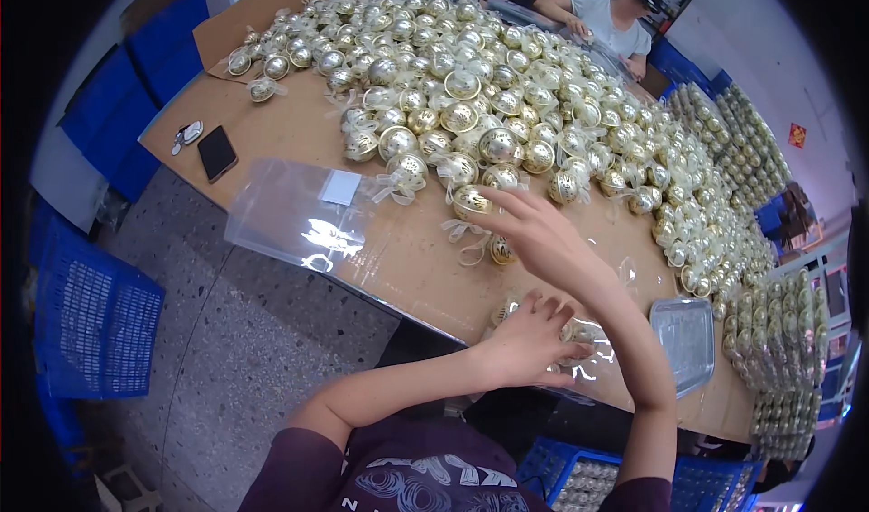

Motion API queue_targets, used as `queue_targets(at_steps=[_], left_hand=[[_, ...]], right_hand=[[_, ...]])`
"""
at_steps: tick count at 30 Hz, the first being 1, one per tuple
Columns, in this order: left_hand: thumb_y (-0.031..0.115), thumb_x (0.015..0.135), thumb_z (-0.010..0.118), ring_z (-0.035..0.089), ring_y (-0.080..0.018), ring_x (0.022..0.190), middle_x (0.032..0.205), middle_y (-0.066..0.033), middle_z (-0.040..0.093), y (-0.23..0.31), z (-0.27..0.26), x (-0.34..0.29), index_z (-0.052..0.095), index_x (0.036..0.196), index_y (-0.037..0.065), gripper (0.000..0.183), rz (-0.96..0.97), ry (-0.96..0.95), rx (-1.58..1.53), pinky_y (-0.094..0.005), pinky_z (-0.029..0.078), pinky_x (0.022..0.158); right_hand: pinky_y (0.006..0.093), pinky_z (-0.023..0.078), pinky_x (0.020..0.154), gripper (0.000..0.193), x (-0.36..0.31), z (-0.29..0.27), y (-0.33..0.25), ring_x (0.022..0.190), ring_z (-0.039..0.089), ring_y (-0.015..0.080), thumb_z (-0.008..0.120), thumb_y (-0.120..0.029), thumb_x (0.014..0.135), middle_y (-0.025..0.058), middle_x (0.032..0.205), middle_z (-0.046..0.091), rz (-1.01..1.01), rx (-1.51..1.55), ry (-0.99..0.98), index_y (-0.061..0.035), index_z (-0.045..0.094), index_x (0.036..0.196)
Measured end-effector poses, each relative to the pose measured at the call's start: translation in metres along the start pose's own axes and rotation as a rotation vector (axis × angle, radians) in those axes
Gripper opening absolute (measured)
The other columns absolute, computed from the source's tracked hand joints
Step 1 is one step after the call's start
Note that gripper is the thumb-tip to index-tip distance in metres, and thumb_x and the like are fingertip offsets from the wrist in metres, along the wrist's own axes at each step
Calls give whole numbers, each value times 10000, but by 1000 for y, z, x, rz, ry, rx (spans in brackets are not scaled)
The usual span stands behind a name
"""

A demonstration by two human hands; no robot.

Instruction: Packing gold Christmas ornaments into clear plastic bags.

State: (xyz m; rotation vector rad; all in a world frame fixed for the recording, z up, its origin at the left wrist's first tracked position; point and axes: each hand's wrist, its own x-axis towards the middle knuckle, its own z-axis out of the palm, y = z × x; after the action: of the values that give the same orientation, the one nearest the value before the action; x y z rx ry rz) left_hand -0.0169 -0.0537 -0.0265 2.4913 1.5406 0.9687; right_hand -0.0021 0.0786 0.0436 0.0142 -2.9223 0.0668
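My left hand [529, 340] lies with spread, slightly bent fingers over gold ball ornaments in clear plastic [579, 335] at the table's near edge. The hand covers much of them. Farther out, my right hand [539, 231] stretches its fingers to a gold ball ornament [471, 202] at the near edge of a big heap. Its fingertips meet or nearly meet the ball; the thumb is hidden. Another gold ball [502, 249] sits just below that hand. The heap [498, 145] is made of shiny patterned balls with pale sheer ribbons.
A clear plastic bag [294, 213] with a white label lies left, near a phone [217, 153] and keys [188, 134]. A clear tray [682, 344] lies right, beside stacked packed balls [774, 358]. Blue crates [104, 317] stand left. Another person [606, 28] sits across the table.
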Motion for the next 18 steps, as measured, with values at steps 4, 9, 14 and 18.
queue_targets(at_steps=[4, 9, 14, 18], left_hand=[[529, 817, 593, 468, -358, 1116, 1225, -213, 489, 2, 4, 3, 568, 1264, 314, 497, 8, -37, 13, -484, 315, 982], [536, 823, 583, 473, -356, 1110, 1218, -204, 493, 3, 5, 0, 582, 1249, 309, 483, 34, -5, -10, -483, 326, 975], [542, 829, 584, 456, -367, 1145, 1205, -207, 490, 4, -4, 1, 618, 1210, 313, 446, 13, -69, -1, -497, 326, 987], [528, 817, 611, 430, -386, 1169, 1214, -220, 473, 6, -8, 6, 597, 1246, 337, 469, -29, -133, 29, -489, 321, 1006]], right_hand=[[359, 488, 839, 506, 55, 41, 33, 1119, 507, 262, 599, 62, 704, 84, 1219, 505, -84, -148, -304, -137, 598, 1169], [321, 495, 813, 580, 25, 5, 38, 984, 559, 275, 689, -1, 662, 86, 1114, 496, 121, 251, -109, -104, 511, 1204], [322, 475, 887, 670, -113, -20, 11, 1044, 564, 200, 795, -6, 652, 86, 1129, 519, 443, 890, 291, -42, 462, 1232], [318, 459, 915, 607, -218, -22, -27, 1062, 553, 186, 857, -77, 627, 89, 1139, 536, 765, 644, 594, -4, 544, 1142]])
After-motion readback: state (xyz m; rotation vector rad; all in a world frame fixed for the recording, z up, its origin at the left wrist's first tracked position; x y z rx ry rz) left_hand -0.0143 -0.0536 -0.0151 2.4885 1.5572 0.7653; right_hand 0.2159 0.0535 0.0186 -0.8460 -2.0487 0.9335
